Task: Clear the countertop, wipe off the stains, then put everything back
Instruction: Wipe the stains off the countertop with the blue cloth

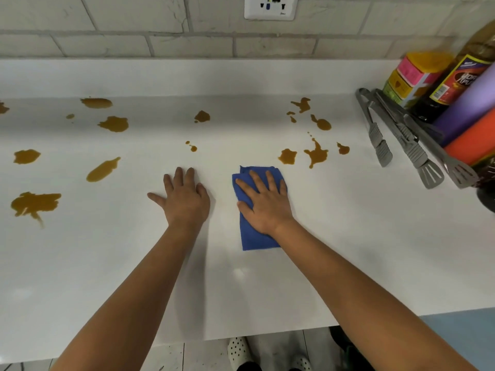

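A white countertop (348,250) carries several brown stains, a cluster (316,153) at the right and larger blotches (34,203) at the left. A folded blue cloth (253,236) lies flat near the middle. My right hand (265,202) presses on the cloth with straight, spread fingers. Beside it, my left hand (184,196) rests flat on the bare counter with its fingers straight.
At the right edge lie metal tongs (375,129) and spatula tongs (412,148). Behind them stand a dark sauce bottle (455,87), a colourful box (409,76), and purple (471,108) and orange (476,140) rolls. A wall socket (270,8) sits on the tiled wall.
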